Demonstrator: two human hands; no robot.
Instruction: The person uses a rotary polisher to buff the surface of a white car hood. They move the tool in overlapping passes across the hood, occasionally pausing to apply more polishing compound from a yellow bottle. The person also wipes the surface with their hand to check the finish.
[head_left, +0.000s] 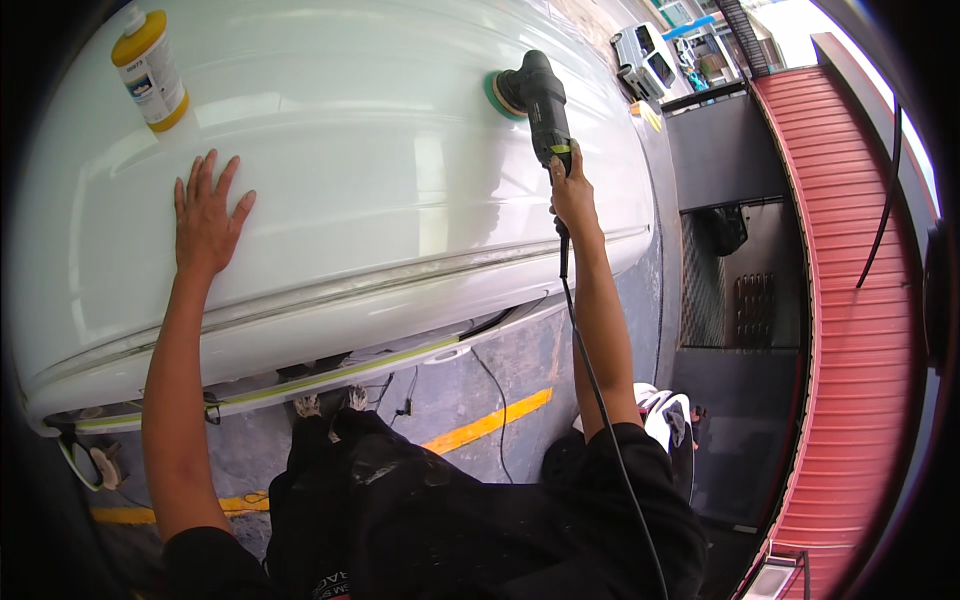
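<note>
My right hand (573,196) grips the rear handle of a black polisher (546,105). The polisher's green pad (500,96) faces the white vehicle roof (330,170) and appears to rest against it. A black power cord (590,370) runs from the handle down along my right forearm. My left hand (208,220) lies flat on the roof with its fingers spread, holding nothing. Beyond its fingertips stands a yellow bottle (152,75) with a white label and a pale cap.
A long trim channel (330,290) follows the roof's near edge. Below it, cords trail over the grey floor (520,360) with yellow stripes (490,420). At the right are a red corrugated awning (850,250) and dark wall panels. A white van (643,62) is parked at the far right.
</note>
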